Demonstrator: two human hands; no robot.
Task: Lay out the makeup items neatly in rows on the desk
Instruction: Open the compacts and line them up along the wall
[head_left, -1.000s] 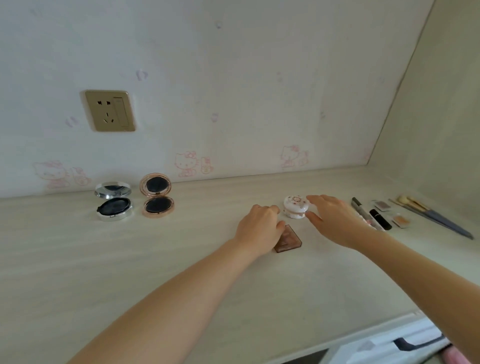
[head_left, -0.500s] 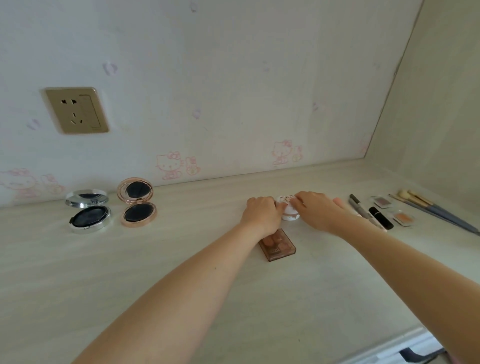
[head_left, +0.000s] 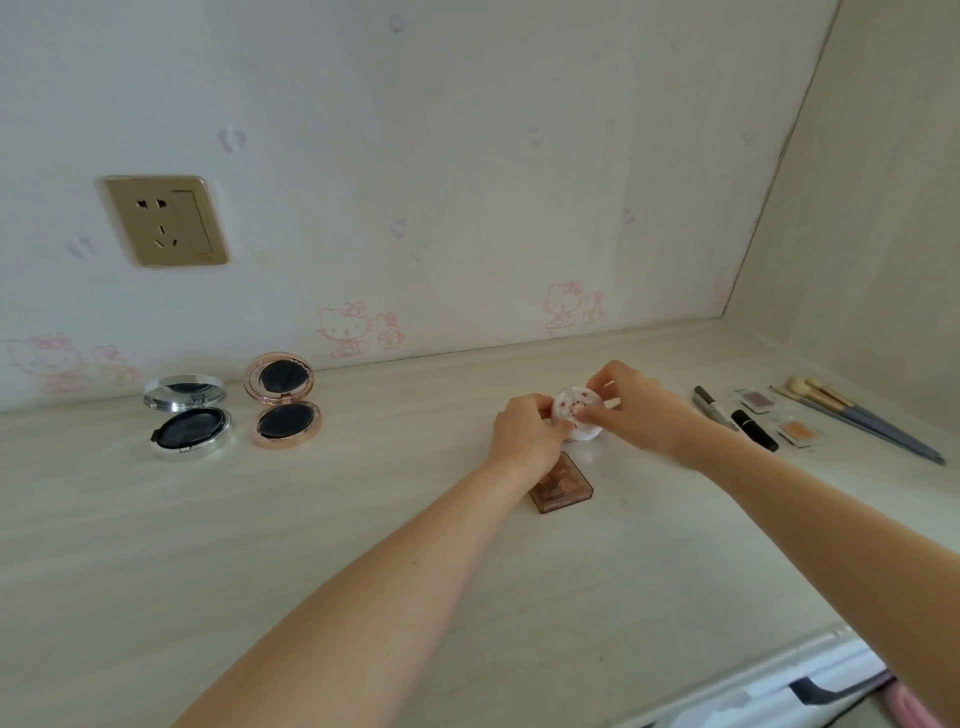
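Observation:
A small round white compact (head_left: 574, 410) with a pink pattern is held between both hands at mid-desk, its lid tilted up toward me. My left hand (head_left: 524, 434) grips its left side and my right hand (head_left: 641, 413) pinches its top and right edge. Just in front of my left wrist lies a brown square palette (head_left: 563, 486). At the left stand two open compacts, a silver one (head_left: 188, 423) and a rose-gold one (head_left: 284, 400).
At the right lie two pens (head_left: 714, 408), a black lipstick (head_left: 754, 430), two small eyeshadow pans (head_left: 800, 432) and several brushes (head_left: 857, 423). A wall socket (head_left: 165, 221) sits on the back wall. A drawer handle (head_left: 831, 688) shows below the desk edge (head_left: 727, 680).
Both hands closed in on the white compact, and its lid has tipped up toward me. The left hand left the brown palette, which now lies exposed.

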